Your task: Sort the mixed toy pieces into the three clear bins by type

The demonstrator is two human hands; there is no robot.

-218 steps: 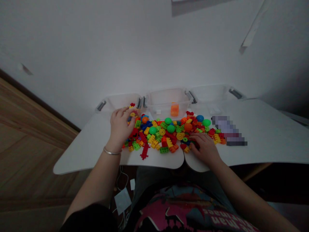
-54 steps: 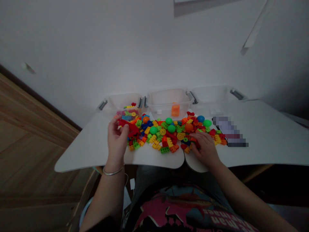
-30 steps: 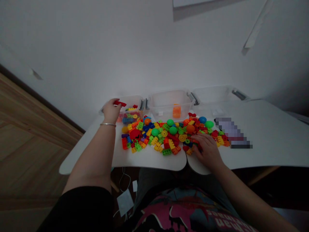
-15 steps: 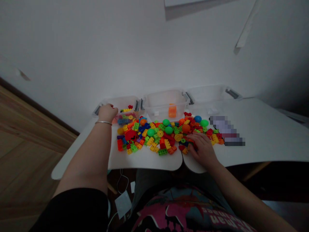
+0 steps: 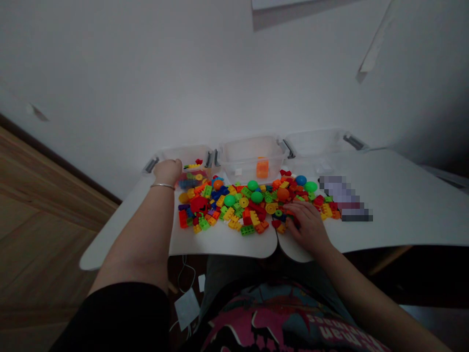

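Nearest me, the white table's (image 5: 227,246) front edge runs past the person's lap, notched where two tops meet. A bare strip lies before the heaped toy bricks (image 5: 234,215). The right hand (image 5: 309,225) stays curled over the heap's right side; I can't tell whether it grips anything. Beyond, the left hand (image 5: 167,172) has dropped from above the left tub (image 5: 186,152) to its near-left wall. The red piece it pinched a second ago is out of sight, perhaps now inside; its fingertips are hidden, so release is unclear. The middle tub (image 5: 234,146) and right tub (image 5: 315,139) stand open-topped alongside, with room above their rims.
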